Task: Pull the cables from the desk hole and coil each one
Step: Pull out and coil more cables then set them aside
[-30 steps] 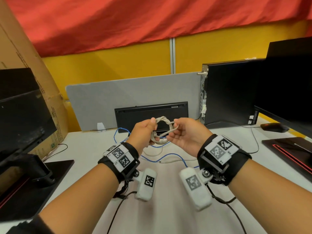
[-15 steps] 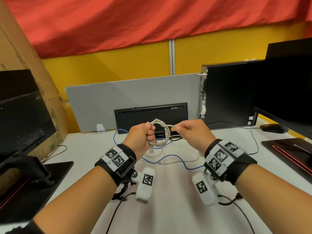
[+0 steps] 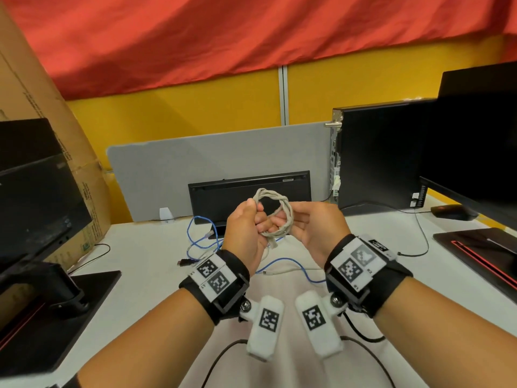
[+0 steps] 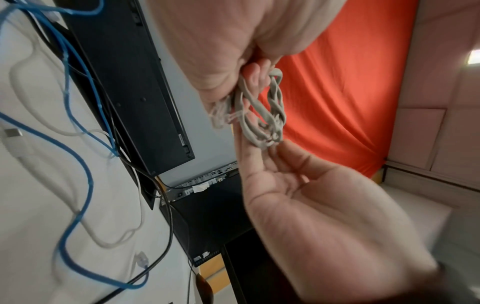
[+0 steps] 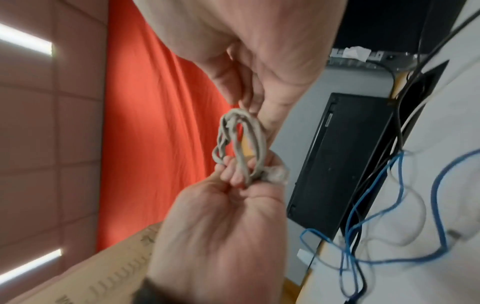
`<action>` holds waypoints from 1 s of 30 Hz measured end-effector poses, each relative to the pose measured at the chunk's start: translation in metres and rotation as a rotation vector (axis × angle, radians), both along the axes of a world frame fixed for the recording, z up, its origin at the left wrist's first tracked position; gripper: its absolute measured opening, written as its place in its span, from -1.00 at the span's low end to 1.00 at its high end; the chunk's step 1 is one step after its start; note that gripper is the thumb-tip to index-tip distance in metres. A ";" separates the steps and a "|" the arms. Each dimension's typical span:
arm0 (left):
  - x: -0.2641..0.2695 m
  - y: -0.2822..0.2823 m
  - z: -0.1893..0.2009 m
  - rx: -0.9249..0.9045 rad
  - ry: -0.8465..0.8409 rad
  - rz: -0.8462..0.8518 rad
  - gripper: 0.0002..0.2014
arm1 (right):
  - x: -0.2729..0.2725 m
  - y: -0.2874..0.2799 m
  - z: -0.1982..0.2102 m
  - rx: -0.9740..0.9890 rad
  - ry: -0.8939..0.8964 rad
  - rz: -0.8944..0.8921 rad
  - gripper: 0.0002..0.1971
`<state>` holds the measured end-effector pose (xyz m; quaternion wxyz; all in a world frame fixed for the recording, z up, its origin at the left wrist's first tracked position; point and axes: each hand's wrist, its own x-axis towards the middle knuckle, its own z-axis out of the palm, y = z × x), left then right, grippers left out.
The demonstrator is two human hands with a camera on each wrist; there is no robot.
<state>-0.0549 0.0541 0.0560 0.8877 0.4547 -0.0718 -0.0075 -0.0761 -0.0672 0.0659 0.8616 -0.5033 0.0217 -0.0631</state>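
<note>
Your left hand (image 3: 246, 233) and right hand (image 3: 313, 228) are both up over the middle of the tabletop (image 3: 145, 264), holding the grey cable (image 3: 279, 217) wound into a small round coil between them, clear of the surface. Left fingers (image 3: 261, 219) are curled tight round the coil's left side, with its clear plug end hanging just below the fist. Right hand is palm up; its fingers (image 3: 300, 215) lie nearly straight along the coil's right side, and the wrist views show them pinching the strands against the thumb.

Under your hands, a blue cable (image 3: 201, 233) lies uncoiled in loose loops on the tabletop, running toward the far edge. A white cable (image 3: 282, 271) lies slack across it, its plug end near the middle.

A keyboard (image 3: 249, 191) stands on edge against the grey divider (image 3: 195, 163) at the far edge. A PC tower (image 3: 377, 152) sits at the far right, with a monitor (image 3: 481, 141) beside it at the right edge. Another monitor (image 3: 36, 197) is at the left edge, with a cardboard box (image 3: 42, 107) behind it.
</note>
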 end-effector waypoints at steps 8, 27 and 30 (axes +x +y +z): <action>0.000 0.002 -0.001 0.210 -0.086 0.006 -0.70 | -0.010 0.005 -0.001 -0.161 -0.043 -0.033 -0.80; -0.003 0.018 -0.015 0.580 -0.122 -0.005 -0.69 | -0.012 -0.001 -0.001 -0.307 -0.029 0.316 -0.67; -0.001 0.017 -0.012 0.542 -0.130 0.055 -0.70 | -0.010 0.000 -0.003 -0.848 -0.106 0.070 -0.66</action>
